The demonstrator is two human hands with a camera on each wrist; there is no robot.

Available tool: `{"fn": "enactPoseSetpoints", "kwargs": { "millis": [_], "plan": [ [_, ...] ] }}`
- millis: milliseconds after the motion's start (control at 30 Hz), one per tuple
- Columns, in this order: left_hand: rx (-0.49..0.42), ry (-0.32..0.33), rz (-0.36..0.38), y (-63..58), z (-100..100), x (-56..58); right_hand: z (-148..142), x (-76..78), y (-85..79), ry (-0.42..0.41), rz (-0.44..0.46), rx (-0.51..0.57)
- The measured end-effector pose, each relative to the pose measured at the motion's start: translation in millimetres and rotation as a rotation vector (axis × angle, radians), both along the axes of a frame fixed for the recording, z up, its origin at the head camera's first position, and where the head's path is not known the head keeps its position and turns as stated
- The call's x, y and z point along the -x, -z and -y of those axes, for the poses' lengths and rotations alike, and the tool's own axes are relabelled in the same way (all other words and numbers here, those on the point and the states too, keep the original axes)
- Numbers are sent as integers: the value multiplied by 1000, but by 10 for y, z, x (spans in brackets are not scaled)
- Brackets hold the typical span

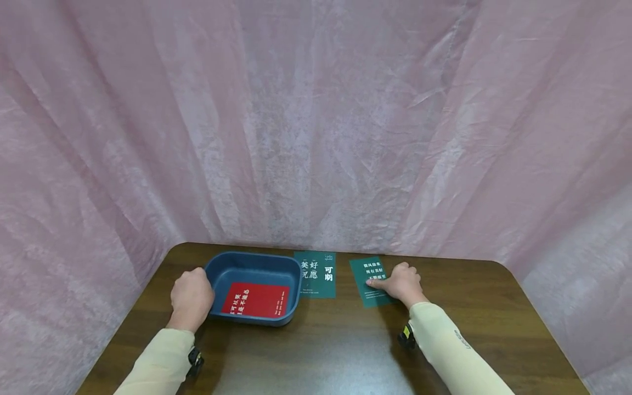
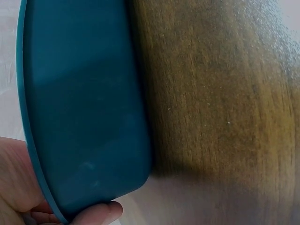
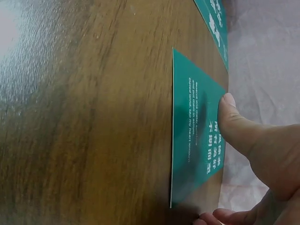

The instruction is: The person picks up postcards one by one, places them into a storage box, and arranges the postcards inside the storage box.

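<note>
My left hand (image 1: 191, 295) grips the left end of a dark blue plastic basin (image 1: 252, 274), its thumb bent over the outside of the wall in the left wrist view. Inside the basin lies a red card (image 1: 264, 302) with white writing. To the right, my right hand (image 1: 404, 284) reaches over a green card (image 1: 364, 269) that lies flat on the table. The thumb (image 3: 229, 112) is stretched out and rests on the card's printed face. The other fingers (image 3: 227, 215) are down by the table beyond the card's edge, partly out of frame.
A second green card (image 1: 318, 288) with white writing lies between the basin and the first one, partly covered by the basin's right rim. The wooden table (image 1: 336, 351) has rounded back corners. Pink curtain (image 1: 316, 120) hangs behind it and at both sides.
</note>
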State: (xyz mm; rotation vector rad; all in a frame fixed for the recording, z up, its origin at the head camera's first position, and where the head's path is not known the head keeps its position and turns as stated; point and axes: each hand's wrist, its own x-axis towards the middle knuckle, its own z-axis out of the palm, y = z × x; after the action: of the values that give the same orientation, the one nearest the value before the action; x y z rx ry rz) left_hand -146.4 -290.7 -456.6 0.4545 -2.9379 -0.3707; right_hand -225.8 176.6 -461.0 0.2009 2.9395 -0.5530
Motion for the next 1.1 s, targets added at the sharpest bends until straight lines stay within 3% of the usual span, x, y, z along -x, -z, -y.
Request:
{"fn": "enactPoseSetpoints", "kwargs": {
  "millis": [300,633,1100],
  "plan": [
    [12,1,-41,-16,8,28,3,40,13,-10,-9,-3],
    [3,-19,10,25,0,21,-136,67,19,-30,4,102],
    [-3,6,12,20,23,38,-176,66,39,-42,6,83]
  ]
}}
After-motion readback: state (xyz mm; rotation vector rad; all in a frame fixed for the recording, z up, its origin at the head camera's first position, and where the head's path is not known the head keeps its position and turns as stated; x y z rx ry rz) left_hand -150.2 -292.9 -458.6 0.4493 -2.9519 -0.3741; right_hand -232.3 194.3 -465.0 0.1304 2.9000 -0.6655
